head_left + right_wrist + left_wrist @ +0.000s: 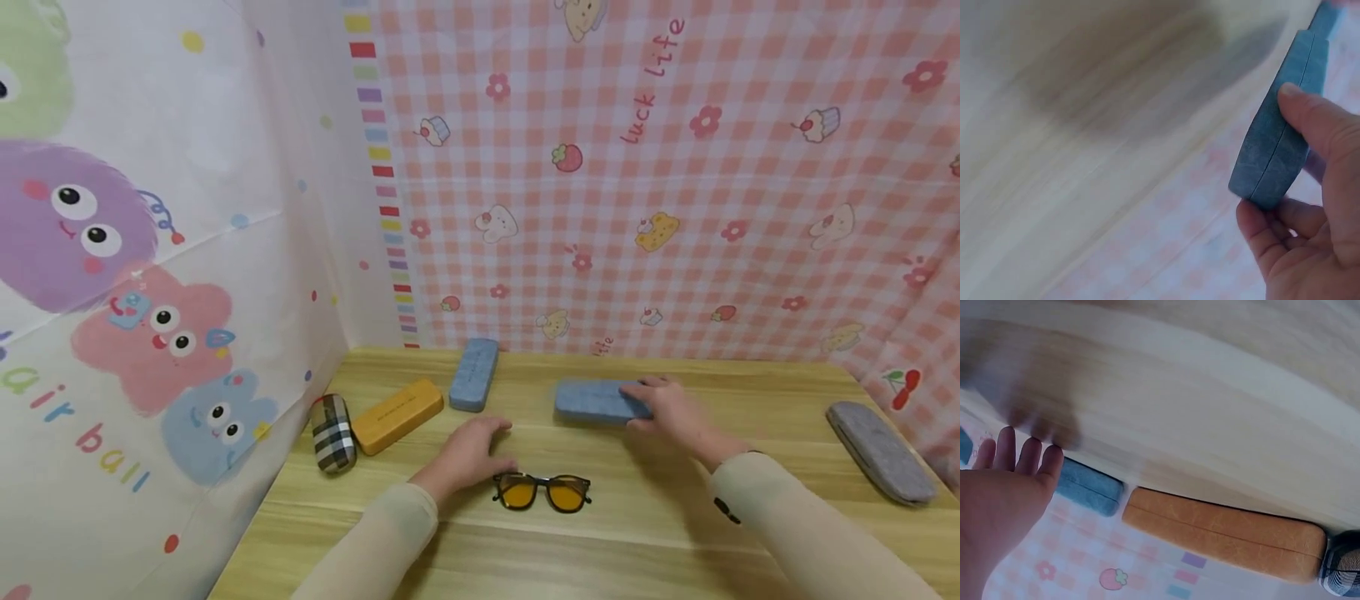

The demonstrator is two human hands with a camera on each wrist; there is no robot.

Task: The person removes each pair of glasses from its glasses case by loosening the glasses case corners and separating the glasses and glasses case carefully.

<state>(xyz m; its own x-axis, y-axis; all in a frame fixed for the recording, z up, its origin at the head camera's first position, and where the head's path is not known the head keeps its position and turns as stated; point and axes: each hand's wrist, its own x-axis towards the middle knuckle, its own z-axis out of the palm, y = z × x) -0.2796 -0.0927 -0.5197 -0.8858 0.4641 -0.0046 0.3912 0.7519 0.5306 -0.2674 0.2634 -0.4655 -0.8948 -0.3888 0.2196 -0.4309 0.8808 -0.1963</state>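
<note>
Two hands out over a wooden table (637, 546), both in pale long sleeves. Right hand (675, 417) has its grip closed around one end of a blue case (596, 401), a bit right of center in the frame. In the right wrist view the thumb presses one side and the fingertips curl under the end. Might be slightly off the table, but honestly the angle is poor and I can't swear to it.

Left hand (471, 454) is near the middle of the frame, its grip relaxed, fingers stretched out with the thumb angled away from them. Just beside that thumb, lower middle of the frame, sits a pair of glasses (542, 492) with dark frames and orange lenses, lying on the table.

Left of center there's a row of others: a second blue case (474, 375) standing lengthwise toward the back, an orange case (399, 417) lying at a slant, and a plaid case (333, 433) right by its lower left end. Way over at the right edge, well apart, is a gray case (881, 454).

Backdrop is a pink checked cloth (525, 183) plus a white cartoon cloth (247, 158) filling the left side.
</note>
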